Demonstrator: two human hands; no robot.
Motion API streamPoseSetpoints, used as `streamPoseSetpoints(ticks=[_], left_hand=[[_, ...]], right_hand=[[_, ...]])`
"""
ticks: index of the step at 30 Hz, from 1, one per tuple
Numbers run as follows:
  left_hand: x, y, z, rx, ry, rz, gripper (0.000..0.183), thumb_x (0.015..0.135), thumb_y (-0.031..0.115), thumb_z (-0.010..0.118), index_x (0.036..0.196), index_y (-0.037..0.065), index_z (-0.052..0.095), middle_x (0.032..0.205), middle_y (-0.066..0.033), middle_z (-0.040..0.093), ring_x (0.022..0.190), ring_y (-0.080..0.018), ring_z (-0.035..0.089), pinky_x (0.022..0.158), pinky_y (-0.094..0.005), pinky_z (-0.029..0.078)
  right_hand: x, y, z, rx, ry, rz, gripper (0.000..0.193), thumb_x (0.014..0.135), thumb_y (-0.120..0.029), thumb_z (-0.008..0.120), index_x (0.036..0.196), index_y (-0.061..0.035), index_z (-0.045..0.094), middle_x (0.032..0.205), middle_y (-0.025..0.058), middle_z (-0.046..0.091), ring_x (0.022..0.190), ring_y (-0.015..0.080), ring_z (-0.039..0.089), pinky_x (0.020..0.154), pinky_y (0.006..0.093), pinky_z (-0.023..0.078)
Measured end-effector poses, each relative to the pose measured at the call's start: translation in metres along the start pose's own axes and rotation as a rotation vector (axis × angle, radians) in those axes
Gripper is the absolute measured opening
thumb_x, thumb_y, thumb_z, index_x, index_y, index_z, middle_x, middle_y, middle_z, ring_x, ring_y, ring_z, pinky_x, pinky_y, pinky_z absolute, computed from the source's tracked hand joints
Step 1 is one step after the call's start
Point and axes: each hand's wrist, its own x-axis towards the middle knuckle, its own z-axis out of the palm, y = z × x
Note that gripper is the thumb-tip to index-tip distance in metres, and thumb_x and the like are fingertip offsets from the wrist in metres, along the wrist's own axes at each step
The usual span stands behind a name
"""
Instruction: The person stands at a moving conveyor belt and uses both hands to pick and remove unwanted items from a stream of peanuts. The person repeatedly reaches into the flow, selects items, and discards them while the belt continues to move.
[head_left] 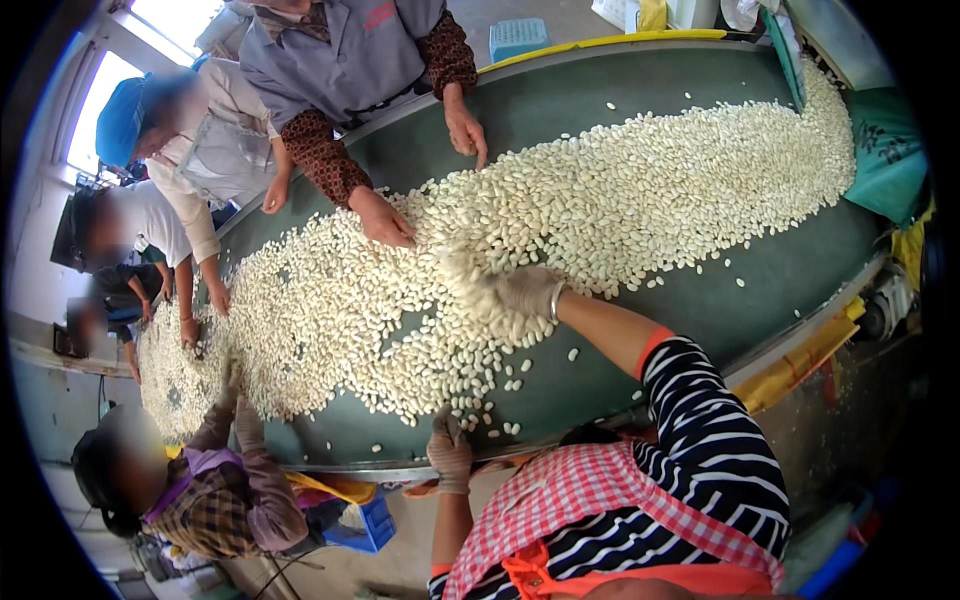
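Before us stretches a long, smooth, dark green table (pixel 770 268) with a curved, pale metal rim (pixel 360 467). Along most of its length we see a broad, uneven layer of white, oval, smooth-skinned beans (pixel 620 200), dense toward the right and broken by green gaps toward the left. Opposite us, a grey-jacketed person (pixel 340 65) with brown patterned sleeves (pixel 322 155) holds both bare hands (pixel 385 220) at the beans' far side. Below the near rim sits a blue, box-shaped plastic crate (pixel 375 525). Our right hand (pixel 530 292), in a pale knitted glove, reaches into the beans; its fingertips blur, so we cannot tell whether they grasp any. Our left hand (pixel 450 452), similarly gloved, is at the near rim, fingers curled, contents hidden. Just beside it lie stray beans, plump and creamy white
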Motion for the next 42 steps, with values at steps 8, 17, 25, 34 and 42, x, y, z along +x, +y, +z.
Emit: streamPoseSetpoints(ticks=[8, 17, 25, 34, 42], left_hand=[[-0.004, 0.022, 0.016, 0.163, -0.006, 0.051, 0.029, 0.093, 0.026, 0.054, 0.120, 0.016, 0.054, 0.089, -0.0209, 0.066, 0.083, -0.0427, 0.064, 0.067, -0.0485, 0.050], [-0.014, 0.035, 0.033, 0.108, -0.021, -0.048, 0.030, 0.096, 0.029, 0.051, 0.121, 0.013, 0.058, 0.096, -0.0175, 0.068, 0.085, -0.0353, 0.066, 0.071, -0.0441, 0.053], [-0.019, 0.067, 0.041, 0.040, -0.049, -0.114, 0.031, 0.093, 0.025, 0.053, 0.122, 0.013, 0.056, 0.098, -0.0157, 0.068, 0.082, -0.0342, 0.067, 0.070, -0.0426, 0.054], [-0.032, 0.048, 0.070, 0.074, -0.021, 0.033, 0.035, 0.097, 0.029, 0.049, 0.127, 0.011, 0.052, 0.092, -0.0135, 0.068, 0.068, -0.0213, 0.066, 0.059, -0.0375, 0.053], [-0.036, 0.084, 0.082, 0.093, 0.015, 0.033, 0.031, 0.087, 0.010, 0.055, 0.119, 0.013, 0.052, 0.083, -0.0130, 0.065, 0.074, -0.0330, 0.065, 0.063, -0.0408, 0.050]], right_hand=[[-0.056, -0.024, 0.102, 2.075, -0.606, 1.013, 0.024, 0.091, -0.019, 0.051, 0.105, 0.0004, 0.053, 0.082, 0.0206, 0.067, 0.074, 0.0357, 0.067, 0.066, 0.0480, 0.051], [-0.014, -0.017, 0.042, 2.720, -0.343, 0.494, 0.028, 0.096, -0.025, 0.045, 0.113, -0.0053, 0.055, 0.088, 0.0224, 0.067, 0.081, 0.0391, 0.066, 0.073, 0.0475, 0.051], [0.067, 0.012, 0.011, 2.104, -0.509, 0.071, 0.029, 0.095, -0.013, 0.042, 0.119, -0.0037, 0.054, 0.102, 0.0205, 0.068, 0.090, 0.0318, 0.068, 0.088, 0.0406, 0.051], [-0.096, -0.021, 0.095, 3.470, -0.418, 0.984, 0.024, 0.090, -0.035, 0.052, 0.095, -0.0123, 0.058, 0.066, -0.0046, 0.050, 0.054, 0.0041, 0.044, 0.042, 0.0209, 0.034], [-0.181, -0.125, 0.199, 2.178, -0.785, 1.206, 0.041, 0.092, -0.016, 0.046, 0.133, -0.0140, 0.054, 0.078, 0.0119, 0.063, 0.056, 0.0207, 0.052, 0.056, 0.0349, 0.046]])
